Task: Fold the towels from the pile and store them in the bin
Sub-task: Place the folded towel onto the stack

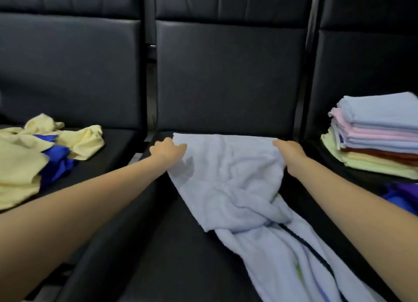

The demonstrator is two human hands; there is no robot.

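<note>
A pale blue towel (228, 177) lies crumpled on the middle black seat (144, 245), its far edge stretched straight near the seat back. My left hand (167, 151) pinches the towel's far left corner. My right hand (290, 153) grips the far right corner. The near part of the towel trails toward me, bunched, with a dark stripe along one edge. An unfolded pile of yellow and blue towels (34, 157) sits on the left seat. A stack of folded towels (375, 139) in blue, pink, red and yellow rests on the right seat.
Black padded seat backs (228, 75) rise behind all three seats. Gaps with dark frame bars separate the seats. Some blue and purple cloth (400, 194) shows at the right edge below the folded stack. No bin is in view.
</note>
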